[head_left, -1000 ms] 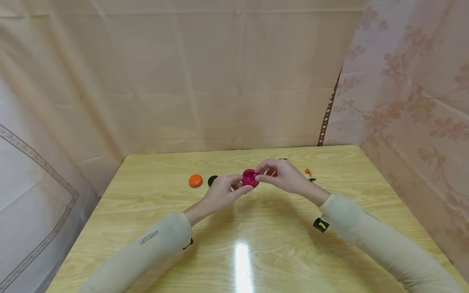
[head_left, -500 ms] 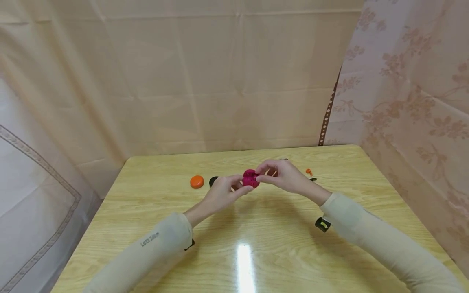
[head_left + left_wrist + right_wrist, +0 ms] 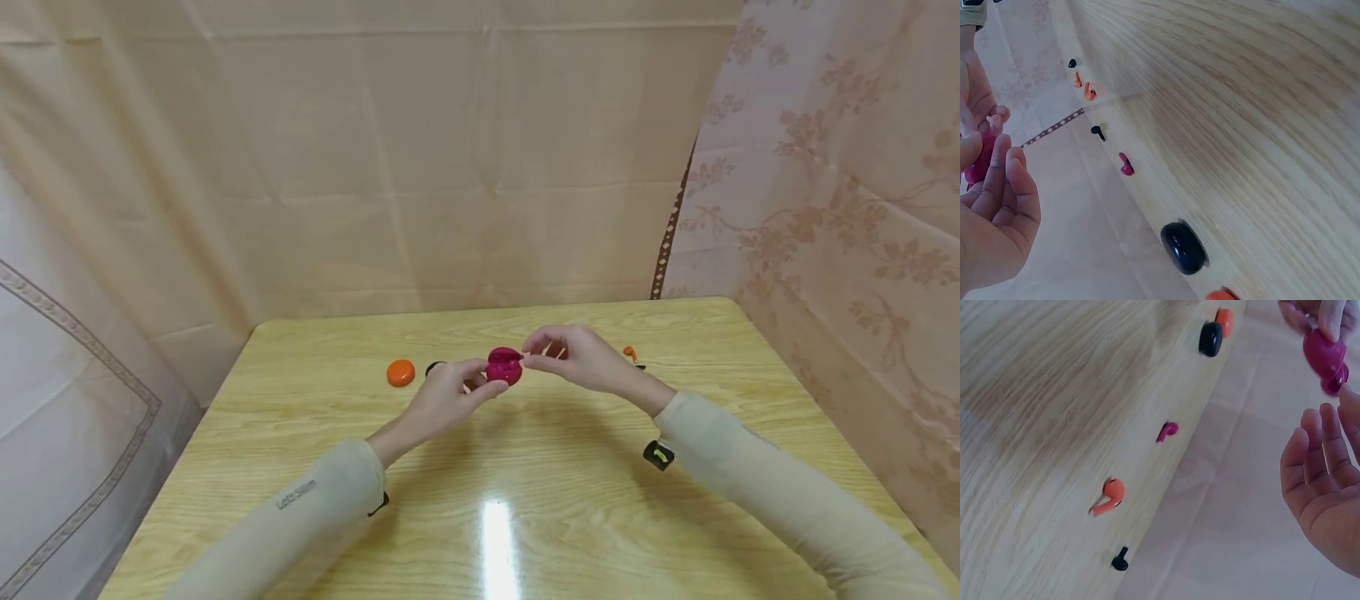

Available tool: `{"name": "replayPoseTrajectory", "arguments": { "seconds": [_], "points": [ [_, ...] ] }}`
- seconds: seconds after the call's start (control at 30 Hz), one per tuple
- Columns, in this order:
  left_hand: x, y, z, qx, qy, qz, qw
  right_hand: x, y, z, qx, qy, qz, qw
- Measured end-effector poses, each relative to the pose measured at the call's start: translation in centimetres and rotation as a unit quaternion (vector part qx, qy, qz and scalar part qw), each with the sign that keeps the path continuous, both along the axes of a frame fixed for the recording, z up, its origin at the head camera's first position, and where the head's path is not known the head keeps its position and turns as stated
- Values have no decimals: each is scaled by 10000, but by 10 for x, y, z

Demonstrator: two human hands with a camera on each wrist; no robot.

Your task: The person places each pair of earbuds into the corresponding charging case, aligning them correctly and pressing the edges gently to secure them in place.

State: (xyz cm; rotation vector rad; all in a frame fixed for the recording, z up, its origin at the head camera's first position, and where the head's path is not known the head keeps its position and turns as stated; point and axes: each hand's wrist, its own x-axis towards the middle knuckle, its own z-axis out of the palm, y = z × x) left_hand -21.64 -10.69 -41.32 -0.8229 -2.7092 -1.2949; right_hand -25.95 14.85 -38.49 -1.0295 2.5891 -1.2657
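Note:
My left hand (image 3: 447, 398) holds a magenta earbud case (image 3: 504, 372) above the table, thumb at its front and fingers behind. Its lid stands open, tilted back. Just right of the case, my right hand (image 3: 573, 358) pinches a small magenta earbud between thumb and forefinger; the fingertips mostly cover it. In the right wrist view, the case (image 3: 1324, 353) hangs near the right fingertips, and a bit of magenta shows among them. A second magenta earbud (image 3: 1125, 164) lies on the table, visible in both wrist views.
Left of my hands sit an orange case (image 3: 401, 372) and a black case (image 3: 1183, 248), partly hidden in the head view by my left hand. Toward the right lie orange earbuds (image 3: 1089, 92) and black earbuds (image 3: 1097, 132). A curtain hangs behind the table (image 3: 570, 517).
The magenta case has shifted slightly left with my left hand, opening a small gap to the right fingertips. My right hand stays almost in place.

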Motion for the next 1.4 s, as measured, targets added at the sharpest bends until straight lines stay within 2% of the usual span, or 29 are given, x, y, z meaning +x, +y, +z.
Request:
{"name": "replayPoseTrajectory", "arguments": {
  "seconds": [0.2,0.37,0.47,0.63,0.77,0.9,1.1,1.2,1.27,1.4],
  "points": [
    [-4,-13,2,-30,-76,57,10000,-19,0,-6,171,245,-181,9994],
    [-8,-20,0,-58,-215,21,9998,-34,-8,-11,762,586,-261,9950],
    [-8,-21,-1,-50,-228,-10,9997,-41,-16,-16,1280,762,-175,9887],
    [-9,-20,-4,-59,-159,-78,9998,-50,-30,-27,2042,828,-12,9754],
    [-10,-20,-4,-56,-108,-128,9998,-55,-40,-35,2389,962,-45,9662],
    [-9,-20,-4,-62,-199,-134,9997,-59,-46,-45,2565,1254,-82,9583],
    [-9,-18,-5,-90,-405,-122,9991,-61,-48,-61,2998,1948,-6,9339],
    [-8,-17,-6,-79,-409,-157,9990,-60,-48,-66,3138,2121,-53,9255],
    [-8,-15,-6,-59,-387,-169,9991,-59,-49,-67,3199,2144,-116,9228],
    [-9,-14,-8,-31,-345,-155,9993,-58,-49,-67,3141,2128,-170,9251]
  ]
}}
